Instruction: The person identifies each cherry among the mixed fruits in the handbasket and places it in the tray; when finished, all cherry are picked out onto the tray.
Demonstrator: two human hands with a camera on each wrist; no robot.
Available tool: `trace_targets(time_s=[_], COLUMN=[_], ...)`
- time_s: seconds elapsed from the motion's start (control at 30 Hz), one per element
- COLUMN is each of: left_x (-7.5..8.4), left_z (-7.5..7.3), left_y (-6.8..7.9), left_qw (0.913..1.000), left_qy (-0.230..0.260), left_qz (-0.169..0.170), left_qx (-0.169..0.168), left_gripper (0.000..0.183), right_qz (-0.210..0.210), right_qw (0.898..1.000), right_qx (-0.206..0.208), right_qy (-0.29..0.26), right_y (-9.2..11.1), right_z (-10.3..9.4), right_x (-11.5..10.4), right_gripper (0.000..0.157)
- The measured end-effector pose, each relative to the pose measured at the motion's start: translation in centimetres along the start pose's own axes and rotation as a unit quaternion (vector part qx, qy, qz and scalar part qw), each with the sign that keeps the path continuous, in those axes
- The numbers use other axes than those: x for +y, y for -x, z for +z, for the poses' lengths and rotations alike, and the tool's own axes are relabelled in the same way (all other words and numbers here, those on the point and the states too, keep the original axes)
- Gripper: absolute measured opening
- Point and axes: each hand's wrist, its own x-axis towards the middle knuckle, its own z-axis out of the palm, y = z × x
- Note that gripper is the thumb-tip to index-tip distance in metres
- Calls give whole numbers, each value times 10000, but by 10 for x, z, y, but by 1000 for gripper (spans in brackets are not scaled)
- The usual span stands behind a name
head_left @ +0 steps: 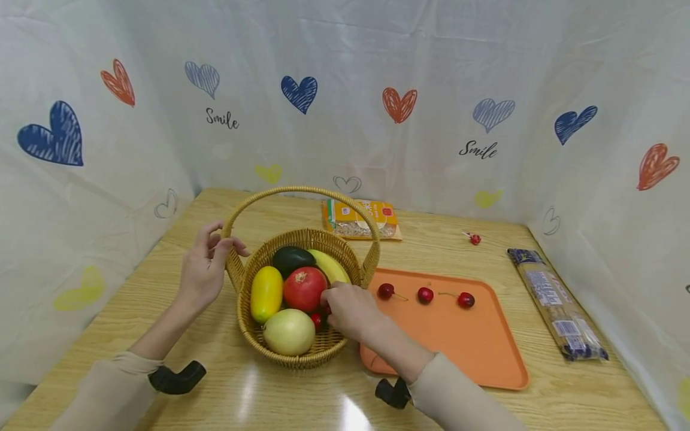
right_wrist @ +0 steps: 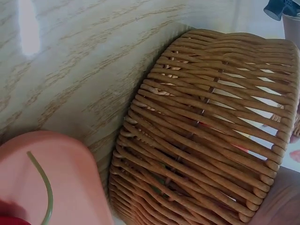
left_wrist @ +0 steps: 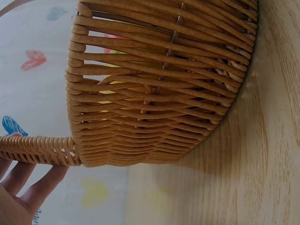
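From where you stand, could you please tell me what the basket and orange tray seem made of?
The basket: perhaps rattan or plastic imitation, slightly glossy, judging by its woven, rounded tan strands.
The orange tray: probably molded plastic, smooth and satin, given its even color and rounded corners.

- Spreads as a pale wood-grained table (head_left: 156, 269)
- Carries a round tan wicker basket (head_left: 302, 360)
- Bears a rectangular orange tray (head_left: 458, 335) beside it
- Holds an orange-and-yellow packet (head_left: 350, 224), a small red lollipop (head_left: 475, 239)
- Supports a long blue-ended packet (head_left: 557, 302)

Whether the right hand (head_left: 351, 308) holds anything is hidden. Its forearm (head_left: 403, 345) covers part of the tray (head_left: 458, 347). The long packet (head_left: 557, 308) has blurred lettering.
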Motion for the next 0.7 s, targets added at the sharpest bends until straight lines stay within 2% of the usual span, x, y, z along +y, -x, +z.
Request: trace_targets(time_s=[0.3,0.47,0.7], left_x=[0,0,0], left_z=[0,-2,-1], left_y=[1,1,0], left_qw=[10000,10000,9999], left_qy=[44,-48,-69], left_qz=[43,21,7], left_qx=[-21,-85,-98], left_gripper=[26,25,26], right_qz=[-219,-300,-427], right_qw=[9995,9984,9978], right_qx=[-156,-219,-350], right_qy=[176,415,367], right_y=[-3,-4,-4], right_z=[2,0,-3], right_x=[-4,-6,-7], right_gripper=[22,20,17])
